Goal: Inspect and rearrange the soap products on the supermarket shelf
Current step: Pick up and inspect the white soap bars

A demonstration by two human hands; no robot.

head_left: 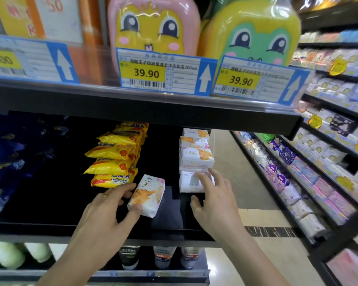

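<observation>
My left hand (110, 205) grips a white and orange MeLy soap box (148, 196), tilted, just above the black shelf (170, 228). To its right stands a stack of the same MeLy soap boxes (195, 155). My right hand (212, 200) holds the lowest box of that stack (189, 182), fingers on its front and thumb below. A pile of yellow sulfur soap packets (114, 157) lies left of the held box.
Dark blue packets (4, 157) fill the shelf's left side. The shelf above carries cartoon bottles (153, 25) and price tags (159, 72). Tubes (163, 256) stand on the shelf below. An aisle with packed shelves (318, 162) runs on the right.
</observation>
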